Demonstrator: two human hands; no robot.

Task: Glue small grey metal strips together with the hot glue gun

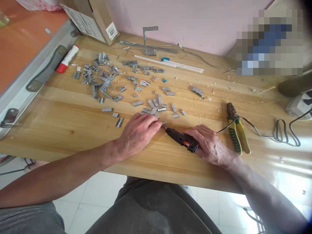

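My right hand (207, 143) is wrapped round a black hot glue gun (181, 139) with an orange trigger, lying low on the wooden table (73, 130). Its nozzle points left at a small grey metal piece (163, 123) by the fingertips of my left hand (137, 133). The left hand rests on the table, fingers pressed together on that piece. Several small grey metal pieces (156, 105) lie scattered just beyond both hands, with a denser heap (99, 76) at the far left.
Yellow-handled pliers (236, 130) lie right of my right hand, beside a black cord (280, 130). White sticks (170, 63), thin metal rods, a cardboard box (90, 19) and a red-capped tube (67, 58) sit at the back. A white power strip (298, 104) is far right.
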